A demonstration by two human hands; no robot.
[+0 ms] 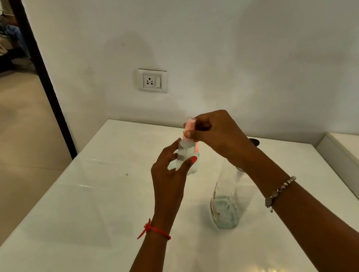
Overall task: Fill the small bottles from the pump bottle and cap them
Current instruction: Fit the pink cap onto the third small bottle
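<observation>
1. Left grip [169, 171] is wrapped round the small bottle [186, 155], held up over the tabletop [92, 203], near the pump bottle [224, 207].
2. Right grip [214, 131] pinches the pink cap [189, 124] at its neck.
3. Keep it upright, seat cap square, twist gently.

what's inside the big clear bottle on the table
A shallow layer of clear liquid lies at the bottom of the large clear bottle; above that it looks empty. Its neck and top are hidden behind the wrist of the right hand.
</observation>
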